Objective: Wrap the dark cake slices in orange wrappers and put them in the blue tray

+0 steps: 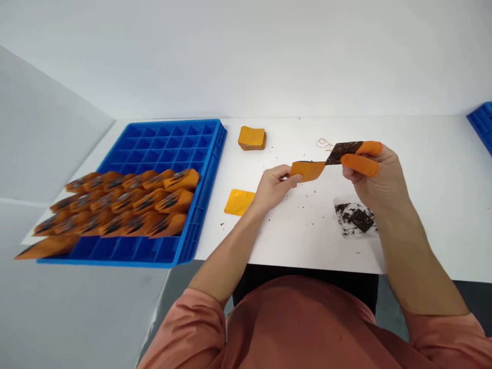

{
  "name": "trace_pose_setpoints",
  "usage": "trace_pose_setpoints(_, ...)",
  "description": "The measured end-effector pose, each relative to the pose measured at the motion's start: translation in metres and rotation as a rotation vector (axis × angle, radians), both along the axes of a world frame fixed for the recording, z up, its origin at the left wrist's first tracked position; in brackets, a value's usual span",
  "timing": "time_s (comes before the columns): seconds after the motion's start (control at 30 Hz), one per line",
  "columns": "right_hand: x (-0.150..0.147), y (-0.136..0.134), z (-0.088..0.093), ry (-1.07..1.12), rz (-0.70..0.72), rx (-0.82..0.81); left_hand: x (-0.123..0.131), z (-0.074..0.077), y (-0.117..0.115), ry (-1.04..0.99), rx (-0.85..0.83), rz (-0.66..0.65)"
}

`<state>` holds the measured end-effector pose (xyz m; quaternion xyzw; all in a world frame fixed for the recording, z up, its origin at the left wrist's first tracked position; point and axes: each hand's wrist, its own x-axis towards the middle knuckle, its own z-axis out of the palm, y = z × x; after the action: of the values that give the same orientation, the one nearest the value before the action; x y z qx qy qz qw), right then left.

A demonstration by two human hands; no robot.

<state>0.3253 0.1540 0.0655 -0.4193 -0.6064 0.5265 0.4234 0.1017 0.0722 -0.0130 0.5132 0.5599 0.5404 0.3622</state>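
My left hand [277, 185] pinches an orange pouch [307, 171] by its left end, holding it above the table. Orange finger cots cover two fingers of my right hand [378, 174], which grips a dark brown, flaky square slab [342, 151]. The slab's lower left corner meets the pouch's right end; whether it is inside the opening I cannot tell. Below my right hand lies a clear plastic tray [348, 234] with dark crumbs and another dark slab [363, 220]. A flat yellow-orange pouch [239, 202] rests on the table beside my left forearm.
A blue compartment crate [223, 148] at left holds rows of orange pouches [175, 202] standing in its cells. A stack of orange pouches [252, 137] sits near the wall. Rubber bands [323, 143] and dark crumbs lie on the white table [434, 205]. Another blue crate [483, 125] shows at far right.
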Motion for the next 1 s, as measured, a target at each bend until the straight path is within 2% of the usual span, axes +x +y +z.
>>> trace_pose_setpoints(0.2, 0.007, -0.006, -0.002, -0.024, 0.053, -0.006, 0.007, 0.006, -0.002, 0.059, 0.101, -0.031)
trace_pose_setpoints(0.4, 0.010, -0.018, -0.001, 0.027, 0.128, 0.000, 0.011, 0.005, -0.003, 0.063, 0.169, 0.027)
trace_pose_setpoints(0.6, 0.006, -0.028, 0.002, 0.039, 0.143, -0.022, 0.013, 0.006, -0.004, 0.036, 0.191, 0.035)
trace_pose_setpoints(0.7, 0.005, -0.029, -0.001, 0.035, 0.155, 0.039, 0.014, 0.007, -0.003, 0.013, 0.212, 0.022)
trace_pose_setpoints(0.87, 0.007, -0.025, -0.009, -0.062, 0.156, 0.241, 0.014, 0.008, -0.003, 0.035, 0.273, -0.022)
trace_pose_setpoints(1.0, 0.008, -0.022, -0.011, -0.091, 0.148, 0.289, 0.014, 0.009, -0.003, 0.016, 0.290, -0.044)
